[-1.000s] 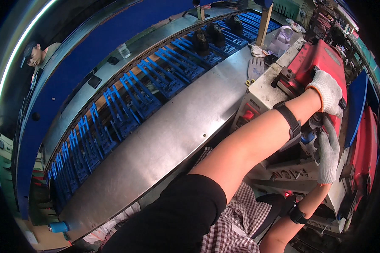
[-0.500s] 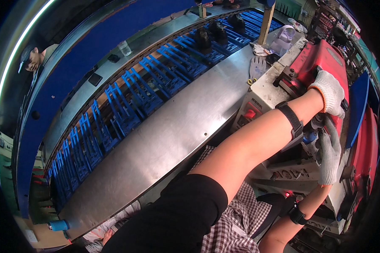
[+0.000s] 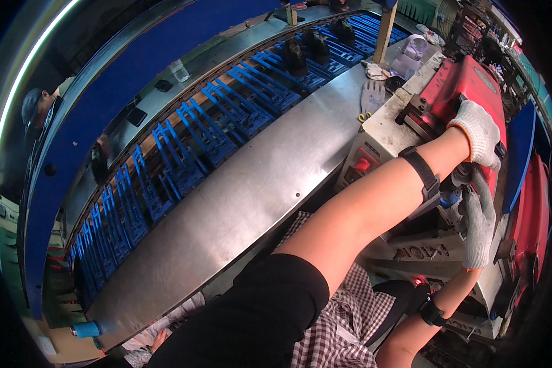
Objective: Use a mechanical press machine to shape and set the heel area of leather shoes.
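Both my hands wear white knit gloves and are at the red-covered machine [image 3: 457, 86] on the right. My left hand [image 3: 477, 132] bends over the front end of the red cover, its fingers curled down and partly hidden. Just below it, my right hand [image 3: 479, 230] reaches up with its fingers bent around a dark rounded part [image 3: 462, 175] beneath the cover. What either hand grips is mostly hidden. A blue piece [image 3: 451, 198] shows beside the right fingers.
A bare metal table [image 3: 239, 196] runs along a rack of blue slats [image 3: 196, 135], with dark shoe-like pieces [image 3: 294, 56] at its far end. A grey glove [image 3: 373, 97], yellow-handled scissors [image 3: 364, 116] and a red switch [image 3: 363, 164] are near the machine. A co-worker [image 3: 35, 107] stands far left.
My hands have hardly moved. At the far left, the co-worker's head has turned down, and a dark shoe-like piece with a hand near it has appeared beside the blue rack.
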The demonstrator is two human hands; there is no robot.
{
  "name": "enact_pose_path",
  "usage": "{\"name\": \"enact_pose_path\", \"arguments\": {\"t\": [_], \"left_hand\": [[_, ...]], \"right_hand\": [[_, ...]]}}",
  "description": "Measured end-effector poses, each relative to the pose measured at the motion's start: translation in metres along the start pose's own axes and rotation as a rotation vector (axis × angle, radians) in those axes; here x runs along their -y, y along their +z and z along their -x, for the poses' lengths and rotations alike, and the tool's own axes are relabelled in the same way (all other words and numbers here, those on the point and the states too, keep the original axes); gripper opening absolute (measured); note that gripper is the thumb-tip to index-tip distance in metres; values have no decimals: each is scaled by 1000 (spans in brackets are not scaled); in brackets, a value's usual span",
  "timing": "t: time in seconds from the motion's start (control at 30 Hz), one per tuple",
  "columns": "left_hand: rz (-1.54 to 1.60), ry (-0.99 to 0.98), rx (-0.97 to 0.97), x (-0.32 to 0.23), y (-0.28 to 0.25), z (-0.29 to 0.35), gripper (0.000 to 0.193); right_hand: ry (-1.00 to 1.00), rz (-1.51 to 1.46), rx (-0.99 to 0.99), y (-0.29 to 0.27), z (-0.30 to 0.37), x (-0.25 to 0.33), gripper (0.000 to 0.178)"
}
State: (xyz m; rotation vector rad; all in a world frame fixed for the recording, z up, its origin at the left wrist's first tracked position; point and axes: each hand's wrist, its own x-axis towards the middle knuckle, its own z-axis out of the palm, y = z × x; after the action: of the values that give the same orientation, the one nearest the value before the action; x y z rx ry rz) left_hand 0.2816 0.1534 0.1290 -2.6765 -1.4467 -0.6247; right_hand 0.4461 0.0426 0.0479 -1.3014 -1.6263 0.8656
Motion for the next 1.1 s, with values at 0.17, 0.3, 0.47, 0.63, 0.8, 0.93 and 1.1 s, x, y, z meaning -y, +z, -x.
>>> {"name": "enact_pose_path", "arguments": {"t": [0.17,0.3,0.47,0.63,0.8,0.93,1.1], "left_hand": [[3,6,-26,1,3,-1,65],[-11,29,-42,1,3,0,60],[-1,50,-32,6,-3,4,60],[-6,48,-1,10,0,0,59],[104,178,193,14,11,-34,64],[127,248,315,18,13,-47,64],[88,333,235,28,-15,-32,61]], "right_hand": [[-56,46,-35,4,1,2,46],[14,43,-48,11,8,19,46],[111,55,-35,15,10,35,45],[-171,281,-129,43,21,16,46],[-32,15,-140,84,55,32,56],[-89,103,-152,109,54,35,65],[-131,150,-35,151,40,53,85]]}}
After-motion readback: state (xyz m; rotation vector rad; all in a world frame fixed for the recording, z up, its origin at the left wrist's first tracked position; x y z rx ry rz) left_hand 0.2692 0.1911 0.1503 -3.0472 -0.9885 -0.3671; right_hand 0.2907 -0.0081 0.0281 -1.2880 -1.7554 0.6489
